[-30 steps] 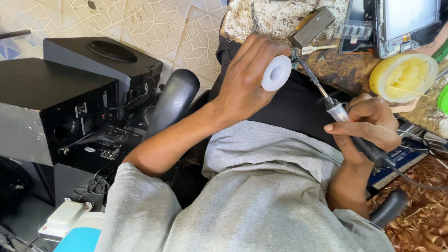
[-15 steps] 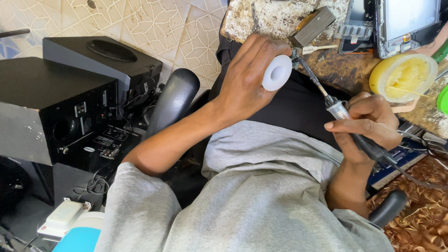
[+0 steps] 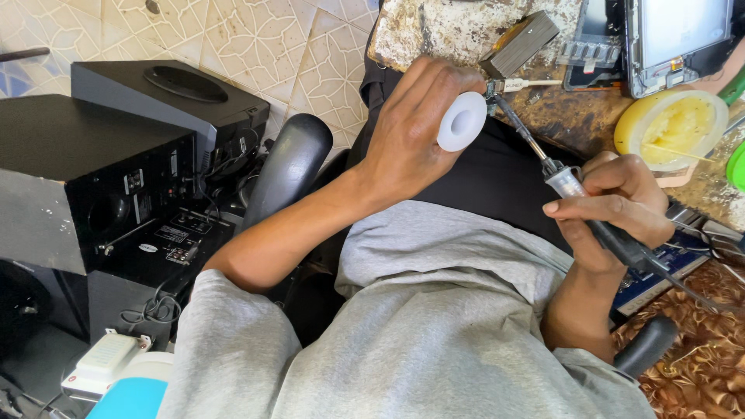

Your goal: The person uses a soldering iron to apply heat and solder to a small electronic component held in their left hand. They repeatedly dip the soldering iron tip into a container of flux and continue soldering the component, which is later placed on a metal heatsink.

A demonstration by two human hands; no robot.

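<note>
- Right hand (image 3: 617,206) clamped on soldering iron (image 3: 578,202), fingers wrapped round the dark handle; tip angled up toward a small connector (image 3: 497,85) at the surface (image 3: 466,31) edge.
- Left hand (image 3: 415,132) closed round white solder spool (image 3: 461,121), just beside the tip.
- Iron judged light and stiff, hot at the metal end: grip the handle only.
- Yellow flux tin (image 3: 671,124) nearby.

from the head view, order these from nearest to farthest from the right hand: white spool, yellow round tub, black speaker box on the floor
1. Yellow round tub, up and just beside the right hand on the worktop.
2. White spool, across the lap, held in the left hand.
3. Black speaker box, far over on the left-hand side, on the floor.
</note>
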